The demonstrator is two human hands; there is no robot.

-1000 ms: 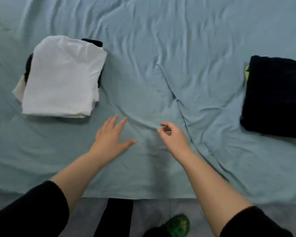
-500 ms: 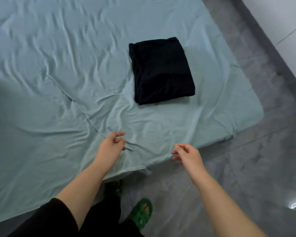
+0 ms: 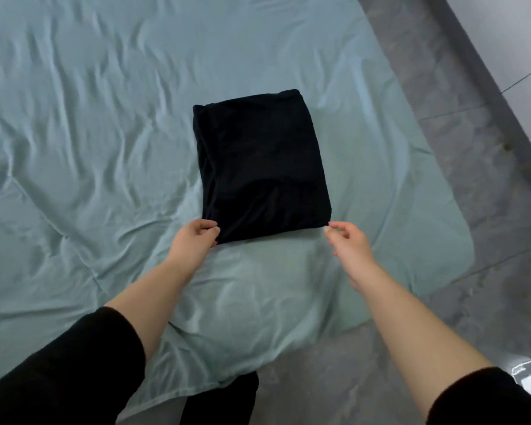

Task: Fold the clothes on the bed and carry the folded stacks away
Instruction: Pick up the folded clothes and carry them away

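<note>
Black cloth is what you have before you: the black folded stack (image 3: 261,167) lies flat on the pale green bed sheet (image 3: 89,118), a neat rectangle with its long sides running away from you. The sheet around the stack is wrinkled, most of all on the stack's left side.

Your left hand (image 3: 193,240) is at the near left corner of the stack. Its thumb and fingers are curled and they pinch the edge of the cloth at this corner.

Your right hand (image 3: 350,243) is at the near right corner of the stack. Its fingers are loosely curled and hold nothing; the fingertips are just beside the corner, and I cannot tell if they touch it.

To the right of the stack the sheet ends, and beyond it is the grey floor (image 3: 488,240). Both your forearms are bare, with black sleeves (image 3: 65,372) pushed up, nearer to you than the stack.
</note>
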